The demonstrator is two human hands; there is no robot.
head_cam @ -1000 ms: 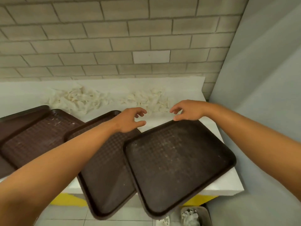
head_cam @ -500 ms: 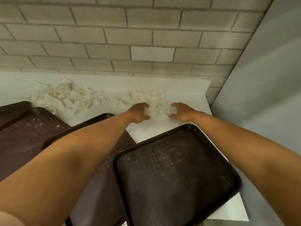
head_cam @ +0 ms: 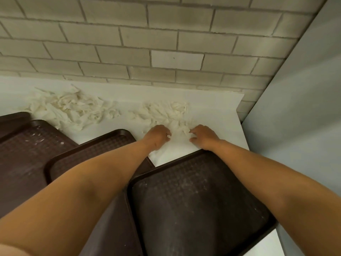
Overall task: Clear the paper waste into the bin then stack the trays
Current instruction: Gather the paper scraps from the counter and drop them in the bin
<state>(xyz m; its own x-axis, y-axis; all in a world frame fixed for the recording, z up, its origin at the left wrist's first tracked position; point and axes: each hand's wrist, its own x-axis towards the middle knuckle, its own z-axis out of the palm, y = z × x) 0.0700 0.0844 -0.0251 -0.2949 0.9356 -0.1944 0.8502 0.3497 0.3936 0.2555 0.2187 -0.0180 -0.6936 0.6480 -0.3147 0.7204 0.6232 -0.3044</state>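
Two heaps of torn white paper lie on the white counter (head_cam: 217,108) by the brick wall: a left paper pile (head_cam: 73,109) and a right paper pile (head_cam: 166,112). My left hand (head_cam: 159,134) and my right hand (head_cam: 203,135) sit at the near edge of the right pile, fingers curled into the scraps between them. Several dark brown trays lie closer to me: the right tray (head_cam: 203,209) under my right forearm, the middle tray (head_cam: 96,154) under my left arm, and the left tray (head_cam: 27,154) with a few paper bits on it.
Another brown tray edge (head_cam: 13,118) shows at the far left. A brick wall (head_cam: 147,43) backs the counter and a grey wall (head_cam: 304,108) closes off the right side. The trays overhang the counter's front edge. No bin is in view.
Both hands reached forward over the trays to the right paper pile, then curled in on its near edge. The view tilted down and closer; the bin dropped out of sight.
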